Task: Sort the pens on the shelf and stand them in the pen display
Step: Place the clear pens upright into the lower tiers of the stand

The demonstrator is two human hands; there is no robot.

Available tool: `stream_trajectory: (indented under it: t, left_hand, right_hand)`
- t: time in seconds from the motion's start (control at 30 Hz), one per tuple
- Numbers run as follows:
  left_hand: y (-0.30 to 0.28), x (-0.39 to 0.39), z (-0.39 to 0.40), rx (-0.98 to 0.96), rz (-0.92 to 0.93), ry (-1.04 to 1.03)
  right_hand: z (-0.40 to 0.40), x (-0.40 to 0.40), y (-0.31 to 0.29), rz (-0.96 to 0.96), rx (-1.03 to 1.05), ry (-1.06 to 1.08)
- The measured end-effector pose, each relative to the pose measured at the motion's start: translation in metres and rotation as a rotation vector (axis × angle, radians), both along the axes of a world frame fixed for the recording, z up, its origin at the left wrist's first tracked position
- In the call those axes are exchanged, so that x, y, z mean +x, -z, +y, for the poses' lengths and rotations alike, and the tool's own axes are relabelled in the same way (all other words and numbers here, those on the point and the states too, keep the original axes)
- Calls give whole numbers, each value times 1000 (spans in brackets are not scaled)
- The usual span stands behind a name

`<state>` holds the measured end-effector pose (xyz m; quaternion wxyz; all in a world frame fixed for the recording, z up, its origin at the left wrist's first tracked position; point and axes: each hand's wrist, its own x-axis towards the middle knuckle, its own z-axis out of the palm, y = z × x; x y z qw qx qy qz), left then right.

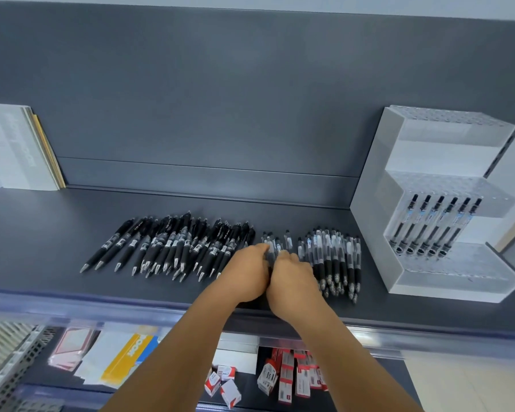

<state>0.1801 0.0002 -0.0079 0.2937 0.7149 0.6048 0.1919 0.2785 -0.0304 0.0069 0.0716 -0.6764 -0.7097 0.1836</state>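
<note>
Nearest me, below the shelf edge, a lower shelf holds small red-and-white boxes (283,379) and a yellow packet (128,358). Above that, my left hand (250,272) and right hand (292,278) sit side by side on the dark shelf (57,233), fingers curled down round a small bunch of clear pens (275,243).

I judge these pens light, stiff and slick; loose, they will roll and splay, so I would pinch them at the black rubber grips, tips aligned.

Left lies the heap of black pens (173,248); right, a second clear heap (330,257). The shelf looks flat and smooth.

Farther right stands the white display (372,221), six clear pens (434,224) upright in its middle tier. Far left, a white book (18,150) leans on the grey back panel (205,99).
</note>
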Motion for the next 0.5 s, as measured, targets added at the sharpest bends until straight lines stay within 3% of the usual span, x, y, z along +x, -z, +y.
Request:
stream_trajectory:
  t: [0.2,0.33,0.5]
  left_hand:
    - [-5,1,3,-21,-28,-26]
    - [-4,1,3,-29,-74,-48]
    - [0,-1,4,-92,-282,-139]
  right_hand:
    - [16,-4,-5,26,-109,159]
    - [21,-5,-7,8,-130,122]
    - [22,-7,3,259,-73,159]
